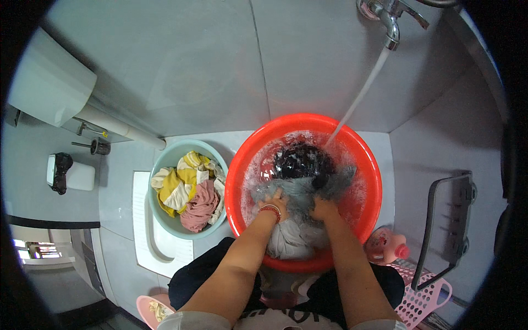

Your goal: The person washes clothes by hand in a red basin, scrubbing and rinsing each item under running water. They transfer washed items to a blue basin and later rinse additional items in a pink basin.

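A large red plastic basin holds sudsy water and several garments. My left hand, with a red bracelet at the wrist, lies spread in the water at the edge of a grey garment. Partly under water, my right hand is at the right part of the same garment; its fingers are hidden, so its grip cannot be told. Black cloth floats beyond the hands, and pale grey cloth lies nearer me. From a metal tap on the wall, water runs into the basin.
Left of the red basin, a light blue basin holds yellow-white and pink clothes, partly over a squat toilet. At right are a pink bottle, a pink perforated basket and a grey wall rack. A pink bin stands lower left.
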A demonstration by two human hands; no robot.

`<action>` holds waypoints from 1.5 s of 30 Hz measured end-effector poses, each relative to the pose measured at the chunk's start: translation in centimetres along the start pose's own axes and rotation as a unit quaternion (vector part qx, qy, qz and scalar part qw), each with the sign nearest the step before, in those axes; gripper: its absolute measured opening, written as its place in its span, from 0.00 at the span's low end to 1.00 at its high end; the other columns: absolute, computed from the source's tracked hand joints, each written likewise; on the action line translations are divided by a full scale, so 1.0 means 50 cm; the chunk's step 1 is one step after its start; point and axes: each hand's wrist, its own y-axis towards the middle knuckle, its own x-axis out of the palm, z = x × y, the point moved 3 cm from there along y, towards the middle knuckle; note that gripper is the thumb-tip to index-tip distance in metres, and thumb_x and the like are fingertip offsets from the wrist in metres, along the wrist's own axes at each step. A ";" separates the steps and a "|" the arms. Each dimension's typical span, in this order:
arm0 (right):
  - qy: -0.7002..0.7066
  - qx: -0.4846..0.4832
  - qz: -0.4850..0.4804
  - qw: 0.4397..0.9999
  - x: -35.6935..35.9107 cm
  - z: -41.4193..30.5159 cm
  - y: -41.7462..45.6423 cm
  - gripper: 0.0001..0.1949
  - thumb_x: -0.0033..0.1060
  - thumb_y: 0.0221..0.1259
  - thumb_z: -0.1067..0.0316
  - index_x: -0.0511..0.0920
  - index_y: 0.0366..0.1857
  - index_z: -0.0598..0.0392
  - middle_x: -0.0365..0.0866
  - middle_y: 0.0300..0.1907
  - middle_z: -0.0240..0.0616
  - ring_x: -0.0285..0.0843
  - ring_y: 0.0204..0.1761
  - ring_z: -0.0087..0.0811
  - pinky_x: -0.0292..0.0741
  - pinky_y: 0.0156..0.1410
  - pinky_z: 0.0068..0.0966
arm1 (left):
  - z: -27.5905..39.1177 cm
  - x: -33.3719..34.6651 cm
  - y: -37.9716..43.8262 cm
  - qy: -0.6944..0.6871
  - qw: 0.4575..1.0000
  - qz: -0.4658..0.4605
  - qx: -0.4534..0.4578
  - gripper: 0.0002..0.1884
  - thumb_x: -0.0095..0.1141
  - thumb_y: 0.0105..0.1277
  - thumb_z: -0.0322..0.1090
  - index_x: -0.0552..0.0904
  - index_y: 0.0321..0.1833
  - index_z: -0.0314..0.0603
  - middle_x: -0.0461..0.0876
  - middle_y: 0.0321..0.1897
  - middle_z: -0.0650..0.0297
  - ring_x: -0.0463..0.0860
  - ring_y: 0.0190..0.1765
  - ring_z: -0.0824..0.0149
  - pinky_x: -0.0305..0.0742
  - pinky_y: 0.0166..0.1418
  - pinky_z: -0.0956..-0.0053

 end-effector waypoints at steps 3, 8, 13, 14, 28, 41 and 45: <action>-0.039 0.025 -0.051 0.998 0.057 0.010 0.021 0.26 0.56 0.51 0.51 0.76 0.54 0.55 0.78 0.53 0.52 0.76 0.56 0.47 0.69 0.63 0.40 | -0.014 0.046 0.041 -0.009 1.000 -0.004 0.011 0.37 0.57 0.57 0.43 0.60 0.72 0.65 0.47 0.76 0.68 0.49 0.74 0.46 0.48 0.71 0.40; -0.102 -0.093 -0.042 0.990 -0.040 -0.067 -0.090 0.21 0.56 0.53 0.51 0.82 0.41 0.57 0.81 0.46 0.50 0.78 0.51 0.48 0.74 0.56 0.41 | -0.001 0.011 -0.019 -0.108 0.991 0.060 0.055 0.42 0.62 0.53 0.42 0.56 0.72 0.67 0.53 0.74 0.64 0.50 0.74 0.46 0.46 0.71 0.39; -0.018 -0.178 0.164 0.970 -0.237 -0.109 -0.244 0.22 0.59 0.52 0.46 0.82 0.39 0.56 0.82 0.38 0.50 0.80 0.42 0.49 0.74 0.49 0.42 | 0.036 -0.020 -0.096 -0.122 0.975 0.165 0.091 0.51 0.68 0.47 0.46 0.49 0.73 0.75 0.46 0.76 0.63 0.37 0.76 0.42 0.38 0.71 0.37; 0.006 -0.192 0.213 0.958 -0.274 -0.124 -0.285 0.21 0.60 0.53 0.47 0.81 0.39 0.56 0.82 0.36 0.50 0.80 0.40 0.48 0.75 0.47 0.40 | 0.045 -0.033 -0.117 -0.156 0.970 0.165 0.087 0.54 0.71 0.42 0.48 0.51 0.73 0.74 0.42 0.77 0.64 0.37 0.76 0.43 0.37 0.74 0.41; 0.671 -0.079 0.166 0.718 -0.281 -0.101 -0.391 0.33 0.47 0.61 0.36 0.65 0.64 0.48 0.65 0.63 0.42 0.60 0.64 0.37 0.63 0.61 0.49 | 0.072 -0.237 -0.331 -0.746 0.383 0.044 0.543 0.20 0.52 0.65 0.40 0.75 0.55 0.34 0.78 0.54 0.57 0.78 0.55 0.61 0.70 0.62 0.63; 0.862 -0.199 0.030 0.465 -0.256 -0.119 -0.345 0.26 0.53 0.57 0.50 0.73 0.55 0.57 0.78 0.53 0.42 0.75 0.53 0.44 0.69 0.62 0.44 | 0.097 -0.112 -0.330 -0.888 0.223 -0.017 0.402 0.27 0.41 0.68 0.54 0.75 0.58 0.41 0.76 0.58 0.56 0.74 0.59 0.54 0.66 0.66 0.55; 0.847 -0.155 -0.079 0.503 -0.241 -0.138 -0.364 0.25 0.55 0.54 0.54 0.74 0.54 0.58 0.79 0.52 0.43 0.77 0.52 0.44 0.70 0.61 0.44 | 0.075 -0.089 -0.275 -0.896 0.248 -0.004 0.369 0.24 0.40 0.69 0.55 0.77 0.54 0.44 0.78 0.54 0.58 0.76 0.57 0.54 0.69 0.63 0.56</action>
